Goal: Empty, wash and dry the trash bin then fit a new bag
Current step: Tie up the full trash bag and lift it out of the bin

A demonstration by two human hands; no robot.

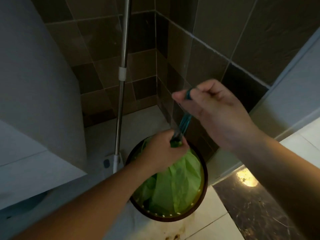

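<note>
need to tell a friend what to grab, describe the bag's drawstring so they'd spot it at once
Start at the round brown bin on the pale floor in the tiled corner. A green bag fills it, its neck gathered in the left hand. The drawstring runs taut up to the right hand: the only thin teal strand.

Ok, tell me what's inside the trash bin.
The trash bin holds a green bag, its neck gripped by the left hand; the right hand pulls its teal drawstring. The bag's contents are hidden.

I'm in a home bathroom corner — dark wall tiles (199, 49) upper centre, mop handle (123, 66) leaning, pale floor tiles (216, 227).
</note>
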